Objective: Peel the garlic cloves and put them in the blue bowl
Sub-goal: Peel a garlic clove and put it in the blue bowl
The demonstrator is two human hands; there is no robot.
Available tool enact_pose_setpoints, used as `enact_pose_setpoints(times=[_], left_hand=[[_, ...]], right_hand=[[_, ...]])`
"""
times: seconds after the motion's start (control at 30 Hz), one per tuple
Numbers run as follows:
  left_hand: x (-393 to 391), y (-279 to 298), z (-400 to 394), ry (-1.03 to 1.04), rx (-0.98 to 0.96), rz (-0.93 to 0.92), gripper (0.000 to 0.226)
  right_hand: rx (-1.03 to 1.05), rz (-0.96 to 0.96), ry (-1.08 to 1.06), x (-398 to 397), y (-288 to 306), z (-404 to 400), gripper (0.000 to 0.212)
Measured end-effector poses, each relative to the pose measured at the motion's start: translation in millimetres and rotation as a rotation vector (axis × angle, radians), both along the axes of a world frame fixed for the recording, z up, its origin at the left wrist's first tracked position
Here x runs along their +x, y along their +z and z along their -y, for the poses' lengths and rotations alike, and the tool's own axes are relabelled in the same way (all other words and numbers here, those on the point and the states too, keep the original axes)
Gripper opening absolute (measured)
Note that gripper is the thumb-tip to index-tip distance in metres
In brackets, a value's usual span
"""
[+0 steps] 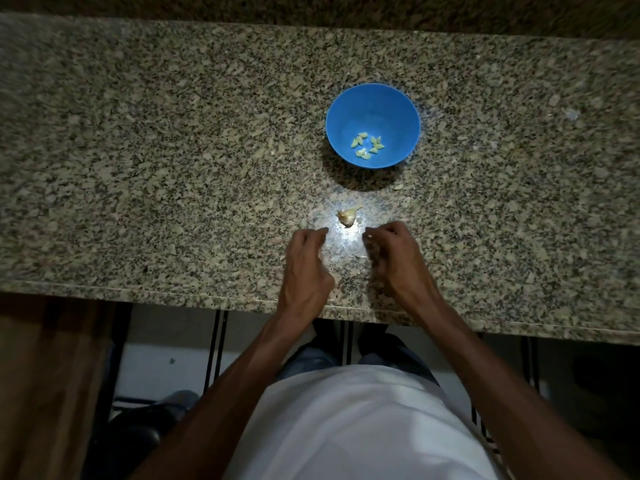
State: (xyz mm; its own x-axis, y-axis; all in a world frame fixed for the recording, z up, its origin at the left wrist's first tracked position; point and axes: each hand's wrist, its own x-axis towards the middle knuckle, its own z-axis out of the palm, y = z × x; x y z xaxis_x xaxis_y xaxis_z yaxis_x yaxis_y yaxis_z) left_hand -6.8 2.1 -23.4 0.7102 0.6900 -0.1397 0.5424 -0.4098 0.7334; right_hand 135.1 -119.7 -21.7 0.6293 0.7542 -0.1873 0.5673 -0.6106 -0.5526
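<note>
unpeeled garlic clove [347, 217] sits mid-frame on the surface, just above and between both hands, tip toward the upper right. left hand [306, 263] curled, holding nothing visible; right hand [394, 252] curled, contents unclear. left fingertips slightly nearer. blue bowl [373, 98] above.

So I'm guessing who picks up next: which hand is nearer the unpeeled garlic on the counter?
Left, narrowly. The left hand sits below-left of the garlic; the right hand is below-right, slightly farther.
</note>
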Motion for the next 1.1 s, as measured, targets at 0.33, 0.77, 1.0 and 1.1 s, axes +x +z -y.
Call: enact_pose_setpoints(times=[0.33,0.77,1.0,1.1], left_hand=[[-15.0,-4.1,0.5,-0.289,-0.028,-0.051,0.058],[-9.9,4.3,23.8,-0.019,-0.169,-0.091,0.06],[-13.8,-4.9,-14.6,-0.291,0.028,-0.203,0.078],[-8.7,-0.5,-14.3,-0.376,0.06,-0.203,0.075]], right_hand=[[0.037,-0.009,0.227,-15.9,4.3,-2.5,0.018],[0.006,-0.15,0.042,-30.5,7.9,-12.2,0.027],[-0.065,-0.119,0.227,1.6,14.4,-10.8,0.043],[-0.053,-0.073,0.286,-7.4,6.5,-13.8,0.04]])
